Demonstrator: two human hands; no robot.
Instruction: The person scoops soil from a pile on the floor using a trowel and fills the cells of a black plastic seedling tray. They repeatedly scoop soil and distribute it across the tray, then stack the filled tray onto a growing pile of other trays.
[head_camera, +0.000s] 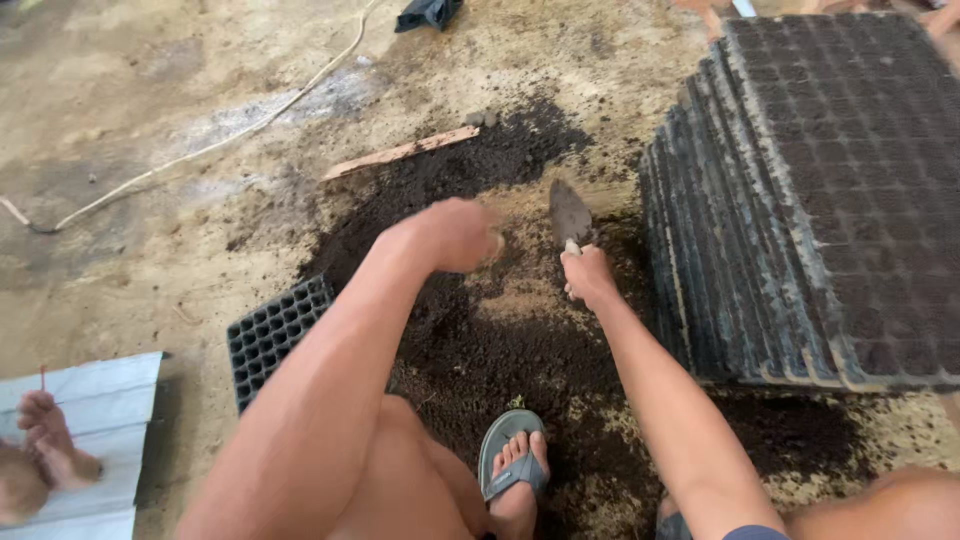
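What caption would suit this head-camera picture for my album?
Right hand holds a trowel over dark soil, left hand fisted beside it, stacked seedling trays nearby.

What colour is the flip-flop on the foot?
The flip-flop is grey, seen best in the head view.

The left hand (455, 235) is motion-blurred, so its fingers and anything in them cannot be made out. The trowel (570, 212) handle is hidden inside the right hand (587, 275). The loose seedling tray (272, 335) is half covered by the left forearm. The tray stack (810, 200) runs off the right edge — a bystander's foot (50, 440) off the left.
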